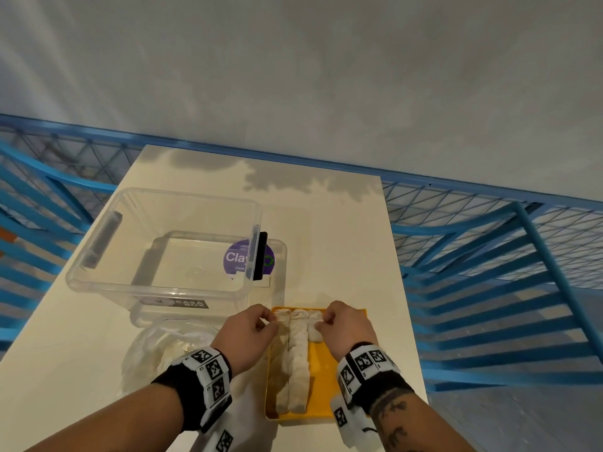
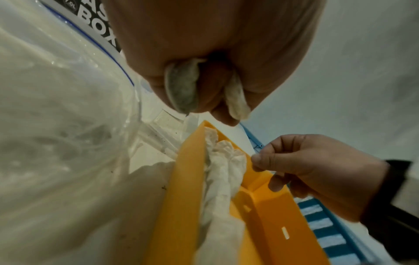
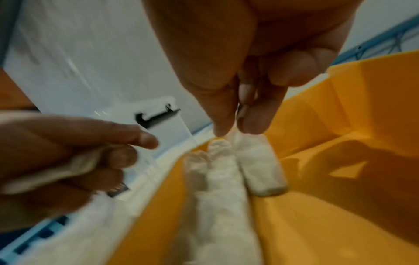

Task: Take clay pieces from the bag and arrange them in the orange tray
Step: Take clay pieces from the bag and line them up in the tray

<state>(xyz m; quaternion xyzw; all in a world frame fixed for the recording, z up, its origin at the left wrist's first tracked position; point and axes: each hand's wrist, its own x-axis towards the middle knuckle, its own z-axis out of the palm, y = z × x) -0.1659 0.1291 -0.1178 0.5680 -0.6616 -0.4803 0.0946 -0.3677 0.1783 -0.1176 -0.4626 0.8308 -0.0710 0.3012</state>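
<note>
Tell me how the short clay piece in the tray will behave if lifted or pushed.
The short clay piece is probably soft: its surface looks dented and lumpy. It likely sags or deforms under a pinch, as the right hand touches its far end. Lying flat on the tray, it seems unlikely to roll.

clear box [image 1: 163, 243] label: "CASA BOX" | purple sticker [image 1: 236, 257]: "Clay" (partly hidden)
</note>
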